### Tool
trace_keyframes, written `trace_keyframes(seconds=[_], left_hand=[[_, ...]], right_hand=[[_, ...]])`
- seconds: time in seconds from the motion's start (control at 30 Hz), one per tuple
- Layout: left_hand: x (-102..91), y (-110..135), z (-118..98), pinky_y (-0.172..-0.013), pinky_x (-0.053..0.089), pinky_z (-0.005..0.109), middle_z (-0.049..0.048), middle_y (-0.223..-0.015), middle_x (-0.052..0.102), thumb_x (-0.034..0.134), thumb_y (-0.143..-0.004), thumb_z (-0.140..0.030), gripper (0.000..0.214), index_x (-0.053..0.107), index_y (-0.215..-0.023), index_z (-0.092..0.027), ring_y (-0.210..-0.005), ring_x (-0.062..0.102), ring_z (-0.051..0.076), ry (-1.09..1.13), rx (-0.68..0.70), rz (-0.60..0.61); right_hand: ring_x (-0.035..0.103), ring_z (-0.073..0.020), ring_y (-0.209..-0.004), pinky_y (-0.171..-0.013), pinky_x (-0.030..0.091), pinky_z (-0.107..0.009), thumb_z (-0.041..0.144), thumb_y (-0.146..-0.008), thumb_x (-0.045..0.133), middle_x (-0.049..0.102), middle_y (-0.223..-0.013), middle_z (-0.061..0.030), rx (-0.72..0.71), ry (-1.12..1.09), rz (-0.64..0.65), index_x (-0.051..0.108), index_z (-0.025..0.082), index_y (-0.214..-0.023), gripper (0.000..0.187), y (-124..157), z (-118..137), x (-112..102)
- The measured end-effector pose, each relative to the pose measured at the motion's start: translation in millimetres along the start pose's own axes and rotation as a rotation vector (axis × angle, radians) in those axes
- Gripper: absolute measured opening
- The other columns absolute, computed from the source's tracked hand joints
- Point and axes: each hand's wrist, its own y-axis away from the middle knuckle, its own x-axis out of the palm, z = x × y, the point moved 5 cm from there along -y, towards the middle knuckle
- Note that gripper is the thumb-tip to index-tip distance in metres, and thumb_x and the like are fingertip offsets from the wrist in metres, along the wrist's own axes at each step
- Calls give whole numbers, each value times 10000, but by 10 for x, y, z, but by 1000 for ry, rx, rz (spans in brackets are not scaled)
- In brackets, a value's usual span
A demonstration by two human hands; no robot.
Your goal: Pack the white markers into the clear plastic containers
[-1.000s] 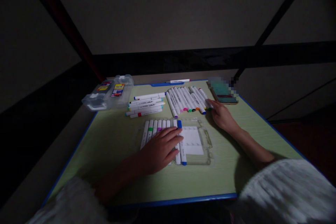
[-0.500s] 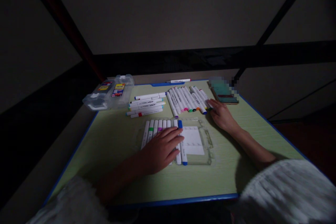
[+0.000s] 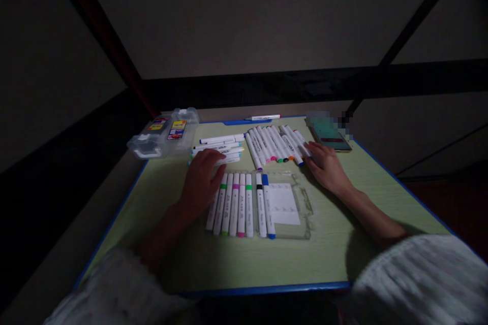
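My left hand (image 3: 204, 175) hovers over the near edge of a pile of white markers (image 3: 224, 143), fingers apart and reaching toward them. Below it, a clear plastic tray (image 3: 305, 236) holds several white markers (image 3: 241, 208) side by side, with a gap left of a black-banded marker (image 3: 260, 205). A blue-capped marker (image 3: 269, 208) lies at the right end of this row. My right hand (image 3: 324, 165) rests on the table beside a second group of markers (image 3: 269, 143), its fingers stretched out by the rightmost ones.
A clear plastic case (image 3: 168, 134) with colourful labels stands at the back left. One marker (image 3: 264, 117) lies along the far edge of the green table (image 3: 290, 264). A phone (image 3: 330, 134) is at the back right, partly pixelated. A white paper (image 3: 282, 204) shows in the tray.
My left hand has moved left and away from me, off the markers in the tray, to the left pile. My right hand stays by the right group. The view has shifted slightly.
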Motion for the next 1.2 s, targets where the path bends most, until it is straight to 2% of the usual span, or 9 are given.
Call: trace_keyframes(seconds=[0.13,0.27,0.5,0.83,1.2], left_hand=[[59,-51,391,-806,438,367,76,-920,600,477,-819,-178,138,582,-898,-135,-894,531,225,-124,-124,32],[177,-34,566,-789,431,376,87,-886,608,520,-790,-161,129,608,-874,-117,-871,534,241,-182,-190,157],[275,-16,649,-783,432,378,95,-880,607,575,-764,-181,131,644,-856,-118,-883,540,250,-219,-225,293],[377,-7,707,-780,440,358,74,-826,589,563,-770,-193,112,656,-801,-139,-843,546,226,-171,-199,359],[318,-34,620,-794,440,362,90,-869,581,521,-793,-170,92,600,-770,-130,-866,532,231,-190,-206,357]], right_hand=[[482,-310,-1087,-929,387,-470,245,-795,457,560,-1150,-178,4,-9,-40,588,104,-1093,354,2,56,-72],[491,-300,-1039,-899,408,-456,227,-782,466,559,-1101,-160,-11,-24,-64,589,125,-1047,309,1,100,-119],[500,-287,-992,-874,418,-460,228,-788,475,551,-1049,-131,-52,-73,-65,571,172,-996,236,0,150,-124],[502,-279,-1005,-887,418,-466,211,-780,475,549,-1044,-125,-68,-107,-32,565,177,-986,227,-1,190,-113],[500,-273,-1012,-910,410,-465,193,-770,472,543,-1057,-132,-85,-120,-4,561,170,-986,235,3,208,-105]])
